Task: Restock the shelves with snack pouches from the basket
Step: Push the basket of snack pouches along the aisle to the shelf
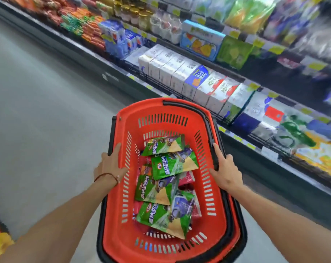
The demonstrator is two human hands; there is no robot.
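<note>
Head view: pouches (168, 188) lie in basket (157, 107) between fingers (218, 151) gripping its sides

Setting: retail shop, grocery aisle. Long tiered shelves (214, 63) across upper right of frame, packed with boxed cartons (166, 69) and bagged goods (251, 14); yellow price tags (276, 49) along shelf edges. Red plastic shopping basket (142, 107) at lower centre; grey floor (37, 120) at left.

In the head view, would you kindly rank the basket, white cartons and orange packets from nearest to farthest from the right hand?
1. basket, held at its rim by the right hand.
2. white cartons, lower shelf ahead.
3. orange packets, far up the aisle.
</note>
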